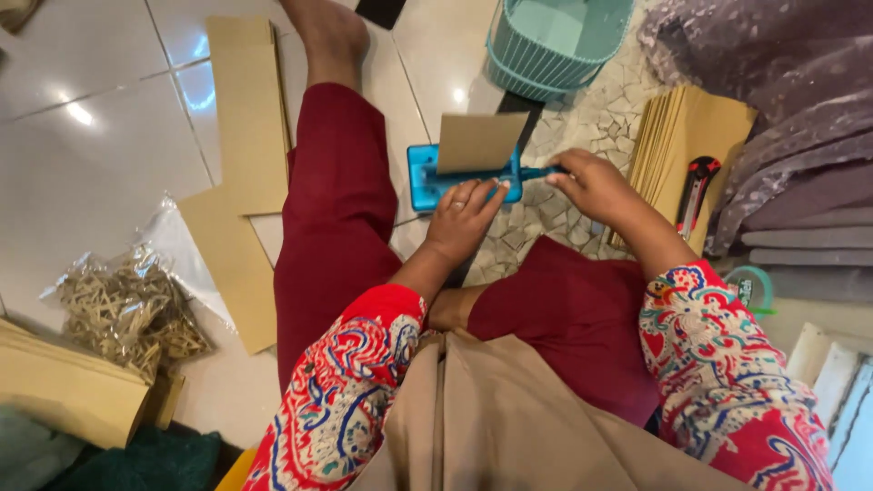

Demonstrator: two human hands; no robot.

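Head view: right hand [591, 186] clasps blue cutter's handle [543, 171].

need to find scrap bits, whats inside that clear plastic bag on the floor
The clear plastic bag by the left knee holds a tangled heap of thin tan paper strips. Only the top layer shows; anything deeper in the heap is covered. It lies beside the cardboard sheets.

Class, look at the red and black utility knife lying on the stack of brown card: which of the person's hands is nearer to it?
Right. The right hand is just left of the utility knife; the left hand is farther left, at the blue cutter.
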